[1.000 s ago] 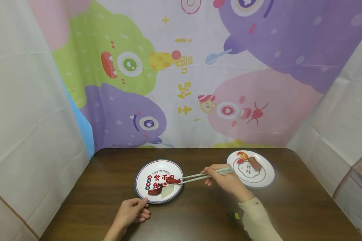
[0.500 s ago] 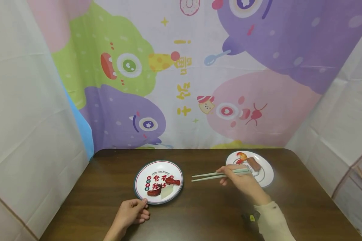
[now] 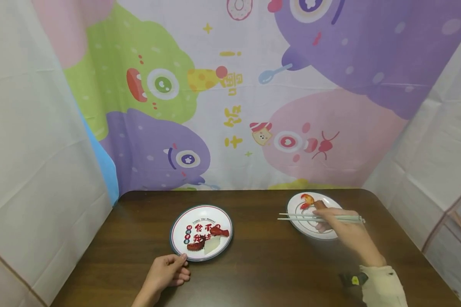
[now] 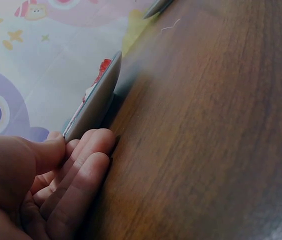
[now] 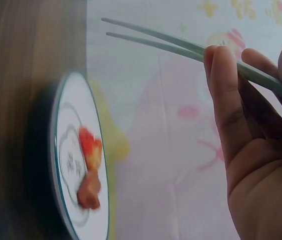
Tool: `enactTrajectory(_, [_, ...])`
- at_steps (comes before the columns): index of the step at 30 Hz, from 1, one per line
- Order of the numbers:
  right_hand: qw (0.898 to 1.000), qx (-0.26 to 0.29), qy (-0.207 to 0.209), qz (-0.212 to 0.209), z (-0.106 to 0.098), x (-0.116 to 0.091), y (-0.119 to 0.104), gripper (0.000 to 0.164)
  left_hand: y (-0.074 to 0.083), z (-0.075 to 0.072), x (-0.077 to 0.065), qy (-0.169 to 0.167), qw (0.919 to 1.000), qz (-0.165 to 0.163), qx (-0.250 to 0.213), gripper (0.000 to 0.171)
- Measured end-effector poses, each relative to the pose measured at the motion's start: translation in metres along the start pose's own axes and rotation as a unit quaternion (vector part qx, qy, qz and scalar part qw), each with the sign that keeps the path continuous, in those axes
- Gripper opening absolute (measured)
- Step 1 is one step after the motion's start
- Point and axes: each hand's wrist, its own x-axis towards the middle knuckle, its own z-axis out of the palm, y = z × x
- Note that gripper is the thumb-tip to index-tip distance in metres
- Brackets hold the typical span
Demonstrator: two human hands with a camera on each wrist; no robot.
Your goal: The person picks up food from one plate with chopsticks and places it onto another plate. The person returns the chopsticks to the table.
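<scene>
My left hand (image 3: 167, 270) pinches the near rim of a white plate (image 3: 179, 232) with a dark border; its thumb lies on top, fingers below. On that plate lie a red-brown drumstick (image 3: 219, 231), a dark glazed chicken wing (image 3: 196, 246) and a flat white piece (image 3: 212, 245). Pale green chopsticks (image 5: 260, 78) are in my right hand (image 3: 345, 230), their tips slightly apart with nothing between them. That hand hovers over a second white plate (image 3: 294, 205), partly covering it. A shrimp (image 3: 306, 200) and a brown meat-like chunk (image 5: 89, 190) lie there.
Both plates stand on a dark brown wooden table (image 3: 253, 264). A printed cartoon curtain (image 3: 230, 170) hangs behind its far edge. White wall panels (image 3: 426, 170) flank the sides. A dark strap with a yellow spot (image 3: 354, 280) is by the right sleeve.
The chopsticks let go of the drumstick, which stays on the left plate. My right hand has moved right with them to the other plate. My left hand has kept its hold on the rim.
</scene>
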Motion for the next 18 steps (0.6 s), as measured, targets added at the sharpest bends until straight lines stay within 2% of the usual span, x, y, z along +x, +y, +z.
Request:
enactTrajectory(6, [1.0, -0.005, 0.029, -0.003, -0.021, -0.006, 0.017, 0.038, -0.001, -0.001, -0.001, -0.005, 1.0, -0.003, -0.005, 0.041])
enactTrajectory(11, [0.999, -0.01, 0.04, 0.019, -0.035, -0.011, 0.031, 0.044, -0.001, -0.001, -0.001, -0.006, 0.9999, -0.006, -0.009, 0.041])
enactTrajectory(13, [0.999, -0.012, 0.053, 0.006, -0.037, -0.013, 0.037, 0.041, -0.001, -0.001, 0.0, -0.006, 0.9999, -0.007, -0.008, 0.041])
enactTrajectory(18, [0.992, -0.01, 0.104, -0.072, -0.038, -0.014, 0.048, 0.026, 0.0, -0.001, 0.001, -0.005, 0.9999, -0.007, -0.006, 0.04])
